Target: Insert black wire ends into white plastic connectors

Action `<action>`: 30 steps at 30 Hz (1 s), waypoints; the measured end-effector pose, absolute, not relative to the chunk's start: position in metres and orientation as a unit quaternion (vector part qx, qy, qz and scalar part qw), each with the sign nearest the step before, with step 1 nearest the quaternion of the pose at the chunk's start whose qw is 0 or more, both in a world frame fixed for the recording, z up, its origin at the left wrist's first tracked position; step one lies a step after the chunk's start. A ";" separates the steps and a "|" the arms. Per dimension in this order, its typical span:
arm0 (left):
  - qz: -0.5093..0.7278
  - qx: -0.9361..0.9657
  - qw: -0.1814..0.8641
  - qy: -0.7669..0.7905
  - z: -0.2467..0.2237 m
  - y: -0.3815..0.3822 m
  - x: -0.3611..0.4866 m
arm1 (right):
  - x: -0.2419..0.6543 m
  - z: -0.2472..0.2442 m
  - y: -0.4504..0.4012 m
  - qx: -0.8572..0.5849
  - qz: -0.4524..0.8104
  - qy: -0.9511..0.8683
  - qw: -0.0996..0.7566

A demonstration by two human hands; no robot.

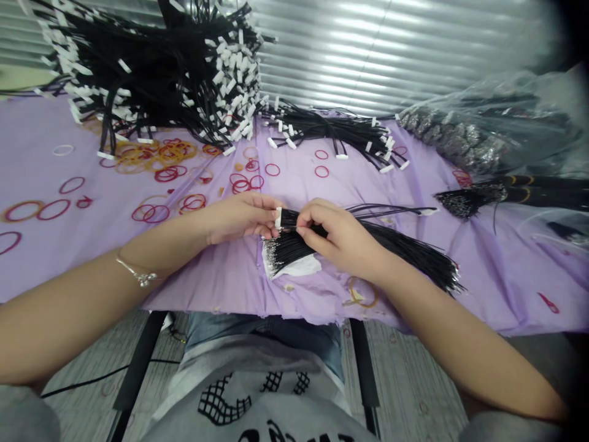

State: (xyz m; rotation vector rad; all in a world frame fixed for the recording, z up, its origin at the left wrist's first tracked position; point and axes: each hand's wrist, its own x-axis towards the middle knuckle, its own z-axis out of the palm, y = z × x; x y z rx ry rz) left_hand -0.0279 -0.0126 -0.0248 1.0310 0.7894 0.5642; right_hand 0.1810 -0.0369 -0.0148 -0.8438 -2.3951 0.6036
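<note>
My left hand (251, 216) is closed on a small white connector (278, 218), thumb and fingers at its edge. Black wires (289, 218) run from the connector toward my right hand (334, 230), which pinches them just to its right. Below both hands lies a loose bundle of black wires (405, 248) with silvery terminal tips at the left end. A piece of white material (301, 266) shows under those tips. Several longer wires (391, 210) stretch out to the right beyond my right hand.
A tall heap of black cables with white connectors (170, 73) stands at the back left, beside a smaller bundle (331, 130). Rubber bands (156, 153) lie scattered over the purple cloth (207, 282). Plastic-bagged wires (478, 135) and a dark banded bundle (473, 199) are at the right.
</note>
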 end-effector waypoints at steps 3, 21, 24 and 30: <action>0.252 0.480 0.755 0.368 -0.024 -0.013 -0.027 | 0.181 -0.014 -0.037 -0.343 0.211 -0.881 0.248; 0.236 0.537 0.715 0.381 -0.023 -0.016 -0.026 | 0.182 -0.013 -0.035 -0.447 0.197 -0.841 0.231; 0.238 0.543 0.710 0.380 -0.023 -0.016 -0.026 | 0.180 -0.013 -0.035 -0.462 0.207 -0.829 0.237; 0.239 0.548 0.701 0.388 -0.021 -0.017 -0.024 | 0.178 -0.014 -0.034 -0.470 0.226 -0.817 0.246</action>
